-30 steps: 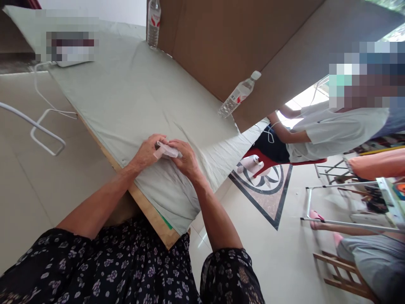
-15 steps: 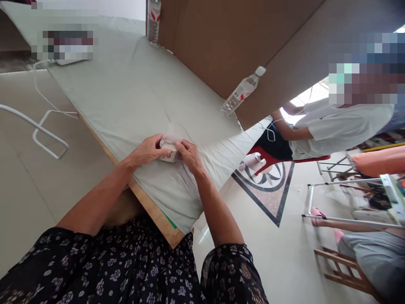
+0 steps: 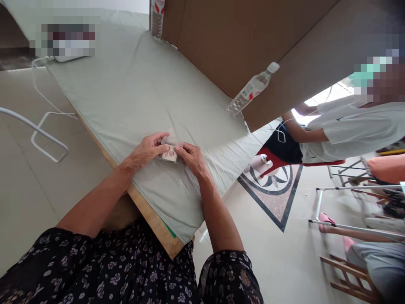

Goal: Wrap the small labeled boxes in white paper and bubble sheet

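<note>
A small pale box (image 3: 169,155) with reddish print is held low over the near corner of the cloth-covered table (image 3: 133,93). Thin clear plastic film (image 3: 172,137) stands up around its far side. My left hand (image 3: 152,147) grips the box's left side, thumb on the near face and fingers curled behind. On the other side, the thumb and forefinger of my right hand (image 3: 190,157) pinch its upper right corner, where the film gathers. Whether the film is loose or still wrapped round the box I cannot tell.
Past my hands, a large cardboard panel (image 3: 209,46) stands on the table, with one plastic bottle (image 3: 253,89) against it and another bottle (image 3: 157,19) farther back. A person in a white shirt (image 3: 357,131) sits to the right. A wooden stool (image 3: 348,274) is at lower right.
The box has tipped so its printed face shows more, and the film has shifted. My right hand has moved slightly down and right. The view has shifted a little, moving the surroundings rightward.
</note>
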